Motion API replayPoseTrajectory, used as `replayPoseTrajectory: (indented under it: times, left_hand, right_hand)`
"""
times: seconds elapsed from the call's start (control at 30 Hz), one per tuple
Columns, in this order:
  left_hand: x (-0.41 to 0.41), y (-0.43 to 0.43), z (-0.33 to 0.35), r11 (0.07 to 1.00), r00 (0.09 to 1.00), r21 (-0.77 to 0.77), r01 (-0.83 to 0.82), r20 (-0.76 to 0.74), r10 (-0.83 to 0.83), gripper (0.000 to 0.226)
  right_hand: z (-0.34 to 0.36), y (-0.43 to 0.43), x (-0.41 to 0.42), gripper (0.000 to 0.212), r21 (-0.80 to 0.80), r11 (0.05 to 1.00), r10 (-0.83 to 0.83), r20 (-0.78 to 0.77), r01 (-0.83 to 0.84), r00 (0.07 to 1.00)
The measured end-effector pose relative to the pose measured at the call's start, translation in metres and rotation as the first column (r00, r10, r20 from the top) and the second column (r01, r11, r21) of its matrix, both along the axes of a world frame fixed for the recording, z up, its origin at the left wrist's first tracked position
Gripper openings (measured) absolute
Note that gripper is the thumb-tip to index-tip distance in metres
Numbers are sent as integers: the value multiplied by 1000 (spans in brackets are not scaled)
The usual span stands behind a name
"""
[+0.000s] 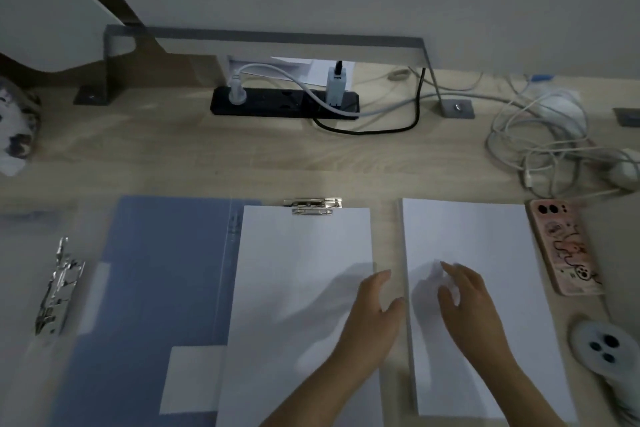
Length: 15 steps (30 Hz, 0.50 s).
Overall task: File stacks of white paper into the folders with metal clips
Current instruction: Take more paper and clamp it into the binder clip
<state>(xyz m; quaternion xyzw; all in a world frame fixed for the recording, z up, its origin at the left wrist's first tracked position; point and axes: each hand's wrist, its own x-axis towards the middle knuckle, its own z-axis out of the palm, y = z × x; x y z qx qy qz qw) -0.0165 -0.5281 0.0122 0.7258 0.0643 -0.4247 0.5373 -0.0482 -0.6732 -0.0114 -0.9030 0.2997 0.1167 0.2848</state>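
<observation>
Items on the wooden bench [173, 156], listed left to right from where I sit:

1. One patterned bundle [15, 128] at the far left edge; blurred, nature unclear.
2. One loose metal clip [57, 288], lying lengthwise, left of the folder.
3. One blue folder [156, 288], open flat, with two pale labels on it.
4. One stack of white paper [301, 288] lying on the folder's right half, its top edge just under a second metal clip [312, 207].
5. One black power strip [284, 102] at the back, two plugs in it.
6. A second paper stack [485, 253], loose on the bench, just right of the first with a narrow gap of wood between.
7. One tangle of white cables [547, 149], back right.
8. One phone [564, 246] in a pink cartoon case, face down, beside the second stack.
9. One white controller [602, 343] with dark buttons, near right.

Hands, two:
- My left hand [375, 308] lies palm down at the right edge of the filed stack, fingers loosely spread, holding nothing, thumb reaching over the gap.
- My right hand [467, 298] hovers over the loose stack, fingers curled; the fingertips [446, 274] appear to pinch a lifted bit of the top sheet, though blur leaves this uncertain.
</observation>
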Motion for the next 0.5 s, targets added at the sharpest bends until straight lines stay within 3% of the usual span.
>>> replayPoseTrajectory:
  times: [0.1, 0.23, 0.47, 0.5]
  left_hand:
    - [7, -27, -2, 997, 977, -8, -82, -196, 79, 50]
    - [17, -43, -8, 981, 938, 43, -191, -285, 195, 5]
    - [26, -61, -15, 967, 895, 113, -229, -367, 255, 9]
    - [25, -62, -18, 963, 894, 122, -239, -359, 267, 22]
  right_hand:
    - [-6, -2, -5, 42, -38, 995, 93, -43, -95, 995]
    - [-4, -6, -3, 43, -39, 989, 139, -54, -142, 989]
    - [-4, -10, -2, 43, -4, 986, 169, -69, -169, 983]
    - [-3, -9, -2, 43, 5, 987, 163, -66, -163, 984]
